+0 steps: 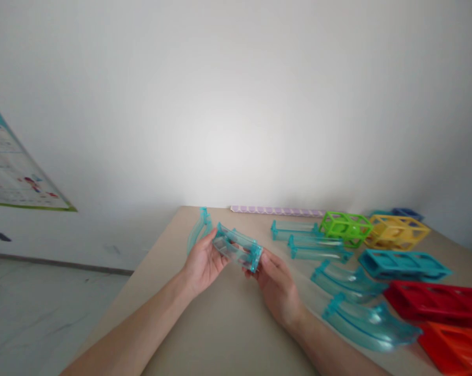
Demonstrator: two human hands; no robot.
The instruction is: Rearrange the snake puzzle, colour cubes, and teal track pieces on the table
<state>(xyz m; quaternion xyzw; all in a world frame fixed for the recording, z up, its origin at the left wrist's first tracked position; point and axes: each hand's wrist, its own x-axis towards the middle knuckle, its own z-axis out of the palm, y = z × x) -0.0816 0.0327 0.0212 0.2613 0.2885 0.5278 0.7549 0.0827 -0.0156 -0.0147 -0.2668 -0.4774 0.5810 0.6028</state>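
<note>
A clear teal plastic track piece is held above the middle of the table, tilted down to the right. My left hand grips its left end between thumb and fingers. On its right end, by the teal connector, my right hand is closed. Some fingertips are hidden behind the piece. Just past my left hand lies a curved teal track piece, partly covered by that hand. Right of my right hand lie two straight teal track pieces and two curved ones.
Along the table's right side sit a green block frame, a yellow one, a teal one, a red one and an orange one. A purple patterned strip lies against the wall. A poster hangs at left.
</note>
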